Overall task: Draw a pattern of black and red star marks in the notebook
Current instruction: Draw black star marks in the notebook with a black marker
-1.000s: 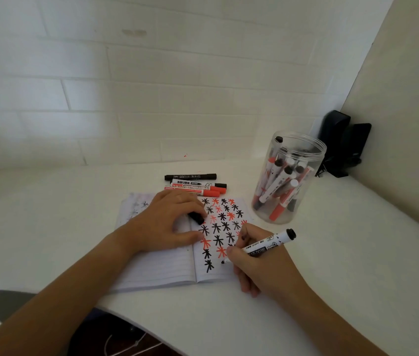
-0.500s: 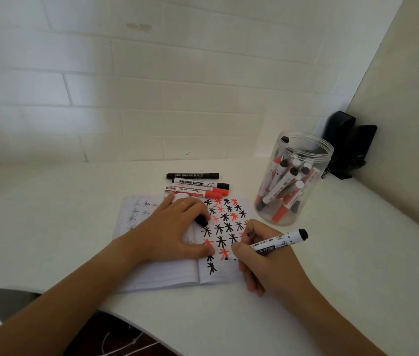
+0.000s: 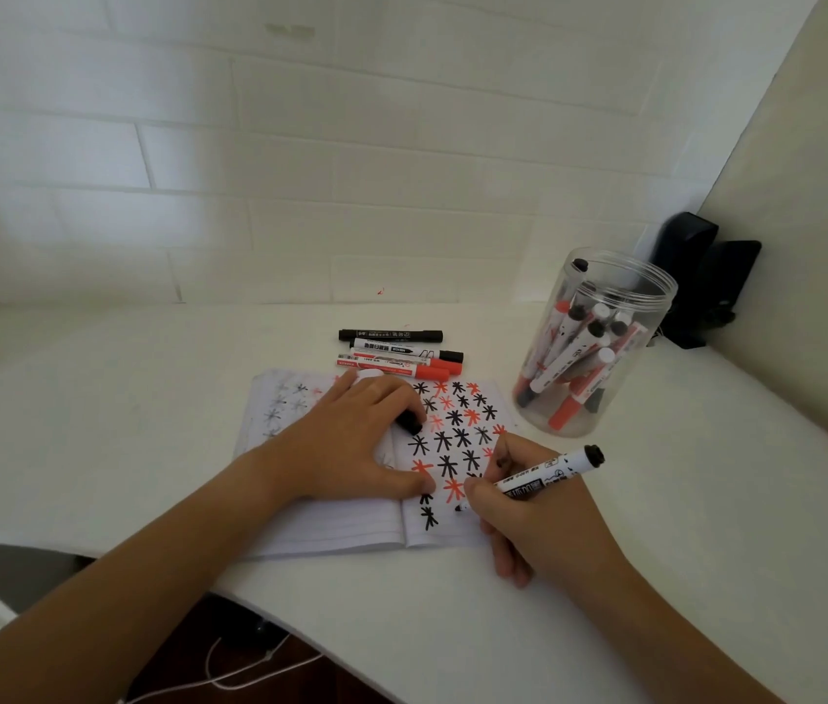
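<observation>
Black marker (image 3: 544, 475) gripped in right hand (image 3: 539, 520), tip on notebook (image 3: 351, 525); left hand (image 3: 351, 444) pinches cap (image 3: 409, 424).

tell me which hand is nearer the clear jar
Right. The right hand lies just in front of the jar; the left hand rests on the notebook, farther left.

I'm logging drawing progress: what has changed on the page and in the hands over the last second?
Little changed. The right hand still grips the black marker, its tip now slightly lower on the right page of the notebook, beside the lowest black stars; no new star is finished. The left hand still presses the notebook, holding a black cap. The loose markers and jar stayed put.
</observation>
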Tool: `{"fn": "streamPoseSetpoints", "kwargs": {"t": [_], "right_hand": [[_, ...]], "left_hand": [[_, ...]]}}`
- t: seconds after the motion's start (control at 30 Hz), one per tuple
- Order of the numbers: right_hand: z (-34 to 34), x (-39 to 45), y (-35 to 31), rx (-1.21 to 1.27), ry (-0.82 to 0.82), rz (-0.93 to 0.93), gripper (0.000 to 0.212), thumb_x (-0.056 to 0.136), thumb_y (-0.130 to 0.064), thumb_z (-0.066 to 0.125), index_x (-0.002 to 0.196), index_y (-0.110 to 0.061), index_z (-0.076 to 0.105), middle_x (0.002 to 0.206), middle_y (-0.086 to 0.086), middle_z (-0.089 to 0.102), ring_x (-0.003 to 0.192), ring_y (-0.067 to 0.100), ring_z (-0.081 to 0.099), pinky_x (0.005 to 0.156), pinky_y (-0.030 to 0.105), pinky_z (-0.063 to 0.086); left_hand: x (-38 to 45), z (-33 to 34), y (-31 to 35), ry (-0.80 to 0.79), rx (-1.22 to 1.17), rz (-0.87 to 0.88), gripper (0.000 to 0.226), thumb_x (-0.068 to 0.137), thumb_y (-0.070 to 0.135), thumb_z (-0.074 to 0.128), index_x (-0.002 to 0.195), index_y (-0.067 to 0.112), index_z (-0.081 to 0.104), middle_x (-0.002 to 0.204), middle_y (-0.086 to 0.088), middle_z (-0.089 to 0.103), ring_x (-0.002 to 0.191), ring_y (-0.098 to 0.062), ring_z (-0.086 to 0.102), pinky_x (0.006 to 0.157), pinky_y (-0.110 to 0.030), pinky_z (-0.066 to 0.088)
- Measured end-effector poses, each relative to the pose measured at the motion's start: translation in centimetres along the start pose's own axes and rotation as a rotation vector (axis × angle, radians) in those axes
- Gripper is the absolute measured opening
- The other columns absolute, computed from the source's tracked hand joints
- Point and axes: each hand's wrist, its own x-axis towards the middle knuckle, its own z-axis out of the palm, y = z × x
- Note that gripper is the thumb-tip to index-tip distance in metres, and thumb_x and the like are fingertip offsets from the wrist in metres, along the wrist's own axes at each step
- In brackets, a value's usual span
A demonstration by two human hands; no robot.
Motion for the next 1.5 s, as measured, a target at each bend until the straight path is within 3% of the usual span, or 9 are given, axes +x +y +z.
{"fn": "streamPoseSetpoints", "kwargs": {"t": [0.17, 0.4, 0.47, 0.53, 0.67, 1.17, 1.37, 1.5], "right_hand": [[0.03, 0.06, -0.05, -0.015, -0.012, -0.021, 0.027, 0.092, -0.009, 0.071, 0.080, -0.002, 0.047, 0.056, 0.029, 0.058, 0.032, 0.027, 0.052, 0.034, 0.025, 0.041], [0.07, 0.11, 0.02, -0.009, 0.030, 0.023, 0.024, 0.089, -0.007, 0.067, 0.077, -0.004, 0.047, 0.050, 0.016, 0.059, 0.031, 0.025, 0.051, 0.035, 0.024, 0.041], [0.03, 0.11, 0.00, 0.005, 0.054, 0.032, 0.024, 0.088, -0.005, 0.066, 0.074, -0.007, 0.047, 0.050, 0.016, 0.059, 0.031, 0.026, 0.052, 0.035, 0.024, 0.040], [-0.01, 0.12, 0.02, 0.018, 0.066, 0.039, 0.025, 0.088, -0.004, 0.066, 0.073, -0.008, 0.047, 0.052, 0.019, 0.060, 0.031, 0.027, 0.052, 0.035, 0.024, 0.040], [-0.02, 0.18, 0.08, 0.037, 0.048, 0.031, 0.026, 0.093, -0.008, 0.067, 0.077, -0.006, 0.047, 0.057, 0.020, 0.063, 0.033, 0.028, 0.054, 0.036, 0.025, 0.041], [-0.12, 0.04, -0.13, -0.031, 0.011, 0.037, 0.023, 0.090, -0.008, 0.066, 0.076, -0.008, 0.047, 0.054, 0.015, 0.062, 0.032, 0.027, 0.053, 0.036, 0.025, 0.040], [0.20, 0.25, -0.17, -0.013, 0.011, 0.015, 0.026, 0.095, -0.012, 0.069, 0.080, -0.004, 0.049, 0.056, 0.024, 0.063, 0.032, 0.025, 0.052, 0.036, 0.024, 0.040], [-0.02, 0.17, -0.15, -0.027, 0.019, 0.058, 0.022, 0.089, -0.007, 0.066, 0.077, -0.006, 0.048, 0.051, 0.017, 0.061, 0.032, 0.026, 0.052, 0.036, 0.025, 0.041]], "left_hand": [[-0.04, -0.07, 0.02, -0.004, -0.001, -0.005, 0.059, 0.073, 0.081, 0.060, 0.115, 0.041, 0.047, 0.122, 0.026, 0.043, 0.117, 0.017, 0.027, 0.113, -0.041, 0.028], [-0.08, -0.14, 0.00, -0.030, 0.020, -0.011, 0.060, 0.076, 0.082, 0.057, 0.119, 0.042, 0.046, 0.127, 0.025, 0.042, 0.121, 0.016, 0.027, 0.116, -0.047, 0.026], [-0.11, -0.06, -0.03, -0.054, 0.028, -0.018, 0.066, 0.077, 0.084, 0.053, 0.129, 0.043, 0.045, 0.140, 0.024, 0.040, 0.136, 0.010, 0.023, 0.121, -0.050, 0.017], [-0.13, -0.03, 0.03, -0.104, 0.059, -0.037, 0.078, 0.078, 0.087, 0.046, 0.144, 0.047, 0.035, 0.156, 0.024, 0.028, 0.150, 0.002, 0.005, 0.125, -0.050, 0.001], [-0.10, -0.14, 0.07, -0.176, 0.104, -0.054, 0.084, 0.081, 0.087, 0.040, 0.154, 0.051, 0.017, 0.164, 0.024, 0.013, 0.149, 0.005, -0.015, 0.124, -0.048, -0.011], [0.01, -0.12, 0.00, -0.193, 0.108, -0.064, 0.082, 0.079, 0.088, 0.038, 0.151, 0.050, 0.025, 0.163, 0.025, 0.016, 0.151, 0.003, -0.006, 0.124, -0.050, -0.005], [0.00, -0.21, 0.07, -0.204, 0.108, -0.072, 0.082, 0.079, 0.088, 0.037, 0.151, 0.051, 0.025, 0.163, 0.025, 0.015, 0.151, 0.003, -0.005, 0.124, -0.049, -0.006], [-0.02, -0.20, 0.03, -0.202, 0.106, -0.069, 0.082, 0.079, 0.089, 0.037, 0.151, 0.051, 0.025, 0.163, 0.026, 0.016, 0.150, 0.004, -0.006, 0.124, -0.049, -0.006]]}}
